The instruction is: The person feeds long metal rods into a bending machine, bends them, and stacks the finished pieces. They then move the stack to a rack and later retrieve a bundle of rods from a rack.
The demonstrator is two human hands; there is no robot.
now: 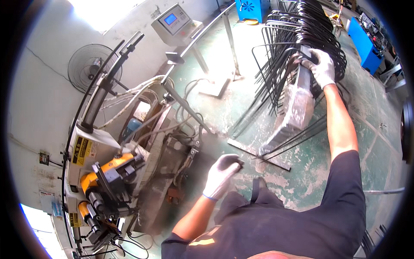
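Note:
My right hand (321, 67), in a white glove with dark fingertips, reaches far out to the upper right. Its fingers close around a bent black metal rod (282, 49) at the near end of a rack. Many similar bent rods (297, 26) hang there in a dense row over a metal bar (303, 78). Clear plastic wrap covers the rack's near part (296, 105). My left hand (222, 175), gloved the same way, hovers in front of my body. Its fingers are curled together, and no object shows in them.
On the left stands a bending machine with a yellow and black head (112, 172), hoses and cables. Behind it are a wall fan (92, 69) and a control box (174, 26) with a blue screen. The rack's flat metal foot (258, 154) lies on the worn green floor (302, 185). Blue cabinets (364, 45) stand farther off.

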